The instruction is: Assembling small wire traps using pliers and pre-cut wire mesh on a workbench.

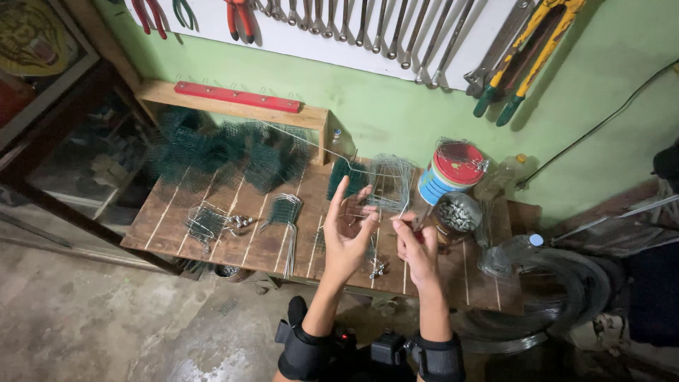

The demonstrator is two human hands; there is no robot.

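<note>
My left hand (346, 237) is spread, fingers touching a thin grey wire (353, 216); my right hand (417, 251) pinches its end above the wooden worktop's (212, 233) front edge.

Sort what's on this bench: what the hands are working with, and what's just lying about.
In use: thin wire between left hand and right hand.

Lying about: green mesh pieces, wire frame, striped tin, can of small metal parts, wire coil, hanging wrenches.

Round tin (450, 172), red lid, blue-white label, bench back right; clear bottle (506, 172) beside.
</note>
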